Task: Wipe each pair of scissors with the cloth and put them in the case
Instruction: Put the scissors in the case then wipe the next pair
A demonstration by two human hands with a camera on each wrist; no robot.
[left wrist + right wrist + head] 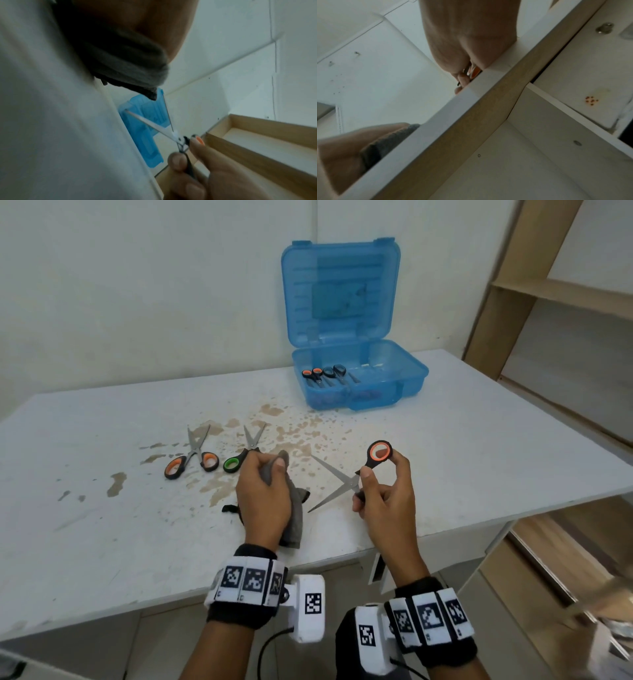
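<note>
While the right hand [383, 494] holds the scissors [346, 477] by their handles, thumb and fingers curled round the lower loop and a fingertip hooked on the orange-lined upper one, the blades stand spread wide and point toward the left hand [263, 501]. That spread probably serves the wiping: each blade is exposed on both faces, and the tips lie just beyond the left fingertips. The left hand is closed round the grey cloth [291, 522], thumb pressing a fold on top, the rest hanging below the palm; cloth and blades are near but apart. Beyond the left knuckles two more pairs wait on the table [102, 525], one with orange grips [191, 462] and one with green [239, 457], the latter partly hidden by the hand. Well ahead of both hands the blue case [359, 385] stands with its lid up, and what look like two pairs already lie inside, though they are too small to be sure. Brown stains mottle the white tabletop between fingers and case. Plain pale walls meet behind it, and wooden shelving [565, 296] rises past the right hand.
</note>
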